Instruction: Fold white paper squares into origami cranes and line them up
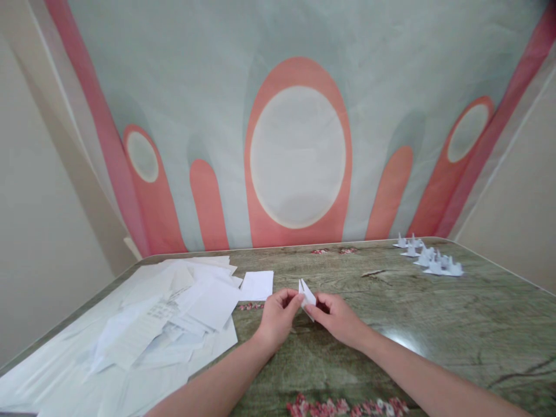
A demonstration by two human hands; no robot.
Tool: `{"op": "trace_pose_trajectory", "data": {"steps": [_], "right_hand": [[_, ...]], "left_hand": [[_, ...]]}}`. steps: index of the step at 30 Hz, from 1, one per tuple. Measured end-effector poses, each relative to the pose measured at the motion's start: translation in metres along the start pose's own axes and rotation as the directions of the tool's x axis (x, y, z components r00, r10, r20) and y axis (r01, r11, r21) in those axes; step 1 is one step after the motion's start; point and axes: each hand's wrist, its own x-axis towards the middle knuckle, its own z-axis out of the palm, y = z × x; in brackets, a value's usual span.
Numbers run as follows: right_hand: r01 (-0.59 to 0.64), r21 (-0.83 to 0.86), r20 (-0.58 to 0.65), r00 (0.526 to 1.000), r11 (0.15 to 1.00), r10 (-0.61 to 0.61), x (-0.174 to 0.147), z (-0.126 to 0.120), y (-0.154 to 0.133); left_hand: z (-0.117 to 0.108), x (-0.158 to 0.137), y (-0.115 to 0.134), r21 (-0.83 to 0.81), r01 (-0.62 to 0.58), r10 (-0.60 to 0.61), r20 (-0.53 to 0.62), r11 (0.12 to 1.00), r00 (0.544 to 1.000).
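Between my hands, just over the table, is a small piece of folded white paper with two narrow points sticking upward. My left hand pinches its left side between thumb and fingers. On the right edge, my right hand grips it the same way, thumb in front. The fingers cover part of the lower folds. A square white sheet lies flat just beyond my left hand.
A wide heap of loose white papers covers the table's left side. Several folded white paper cranes stand at the far right of the wood-patterned table. Behind the table hangs a printed backdrop in grey and coral.
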Motion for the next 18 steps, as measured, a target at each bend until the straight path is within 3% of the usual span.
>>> {"op": "trace_pose_trajectory", "data": {"steps": [18], "right_hand": [[0.015,-0.045,0.02,1.0,0.999,-0.014,0.0006,-0.0002,0.0013]], "left_hand": [[-0.0002,-0.001,-0.0017,0.008,-0.05,0.05,-0.036,0.999,0.998]]}}
